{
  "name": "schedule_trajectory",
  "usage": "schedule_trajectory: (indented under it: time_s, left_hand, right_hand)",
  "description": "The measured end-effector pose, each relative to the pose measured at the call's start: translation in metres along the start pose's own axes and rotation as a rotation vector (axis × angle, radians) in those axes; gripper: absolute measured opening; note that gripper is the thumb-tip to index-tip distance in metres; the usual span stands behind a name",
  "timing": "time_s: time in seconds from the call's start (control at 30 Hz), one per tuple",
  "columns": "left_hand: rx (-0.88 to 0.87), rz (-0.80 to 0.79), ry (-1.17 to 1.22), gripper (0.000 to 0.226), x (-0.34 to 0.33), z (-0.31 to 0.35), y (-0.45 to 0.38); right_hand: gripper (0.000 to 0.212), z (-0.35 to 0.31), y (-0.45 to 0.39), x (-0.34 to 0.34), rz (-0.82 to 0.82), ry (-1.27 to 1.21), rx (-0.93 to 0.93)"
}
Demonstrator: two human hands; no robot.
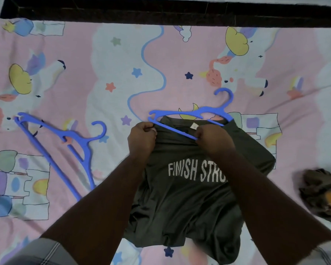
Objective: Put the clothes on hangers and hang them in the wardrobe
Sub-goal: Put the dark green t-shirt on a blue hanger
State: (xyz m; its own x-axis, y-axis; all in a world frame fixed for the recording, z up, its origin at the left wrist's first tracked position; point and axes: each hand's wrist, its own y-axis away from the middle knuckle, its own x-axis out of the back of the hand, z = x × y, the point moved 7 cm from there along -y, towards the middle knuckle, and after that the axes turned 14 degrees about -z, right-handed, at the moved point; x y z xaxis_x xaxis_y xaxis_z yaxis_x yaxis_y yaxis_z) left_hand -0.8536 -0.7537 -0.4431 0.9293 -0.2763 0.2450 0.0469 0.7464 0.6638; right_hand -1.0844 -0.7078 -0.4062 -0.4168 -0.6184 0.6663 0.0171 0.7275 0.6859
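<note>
Bare forearms reach out from the bottom edge, past a corner of grey checked cloth at lower left, to a dark shirt spread on the bed. Its fabric is smooth with a slight sheen, loosely rumpled at the hem, and carries pale dotted capitals reading "FINISH STRO", the rest hidden by the right arm. A small white tag sits inside the collar. The left hand is curled tight, pinching the collar's left side; the right hand is curled as well, pinching the collar's right side against the thin lower bar of a blue plastic hanger. That hanger lies tilted across the neck opening, its right shoulder tucked into the shirt, its hook pointing up and right over the sheet. A second blue hanger, flat and moulded with a curved hook, lies well apart to the left on the sheet, which is soft pink cotton printed with unicorns, stars and castles. At the right edge sits a crumpled olive garment with an orange patch. A dark frame borders the bed's far side.
</note>
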Motion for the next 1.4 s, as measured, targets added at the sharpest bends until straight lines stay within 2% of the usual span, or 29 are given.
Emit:
schedule_trajectory:
  time_s: [0.17,0.27,0.37,0.4,0.53,0.63,0.7,0.8,0.97,1.03,1.1,1.23,1.4]
  left_hand:
    - [-0.015,0.049,-0.129,0.018,-0.004,0.008,0.006]
    - [-0.013,0.057,-0.1,0.005,-0.008,0.007,0.009]
    - [-0.011,0.048,-0.046,0.006,-0.014,0.007,0.01]
    - [0.008,0.041,0.036,0.007,-0.017,0.006,0.009]
    - [0.173,-0.01,0.632,0.005,-0.04,0.001,0.009]
    - [0.2,-0.033,0.775,0.008,-0.048,-0.001,0.01]
    - [0.216,-0.032,0.727,0.01,-0.047,-0.006,0.008]
    - [0.198,-0.02,0.573,0.007,-0.045,-0.009,0.005]
    - [0.121,0.054,0.07,0.027,-0.047,0.011,0.0]
    - [0.135,0.06,-0.023,0.029,-0.047,0.016,-0.002]
    - [0.155,0.053,0.0,0.021,-0.045,0.015,-0.003]
    - [0.166,-0.01,0.281,0.005,-0.032,0.012,-0.001]
    - [0.198,-0.059,0.365,0.008,-0.007,0.03,-0.004]
  right_hand:
    - [0.019,-0.002,0.01,0.019,0.192,-0.212,0.04]
    - [0.023,-0.021,-0.001,0.035,0.266,-0.2,0.112]
    - [0.03,-0.038,-0.025,0.048,0.246,-0.113,0.155]
    - [0.031,-0.042,-0.033,0.05,0.223,-0.06,0.156]
    - [0.034,-0.049,-0.059,0.05,0.095,0.067,0.137]
    - [0.042,-0.051,-0.066,0.044,-0.008,0.203,0.121]
    - [0.047,-0.048,-0.064,0.047,0.026,0.234,0.122]
    - [0.046,-0.038,-0.058,0.056,0.081,0.147,0.116]
    - [0.041,-0.026,-0.049,0.061,0.115,0.082,0.106]
    - [0.042,-0.024,-0.047,0.06,0.107,0.084,0.099]
    - [0.042,-0.022,-0.046,0.058,0.105,0.083,0.095]
    - [0.043,-0.017,-0.043,0.057,0.097,0.068,0.096]
    - [0.042,-0.024,-0.031,0.059,0.086,0.04,0.185]
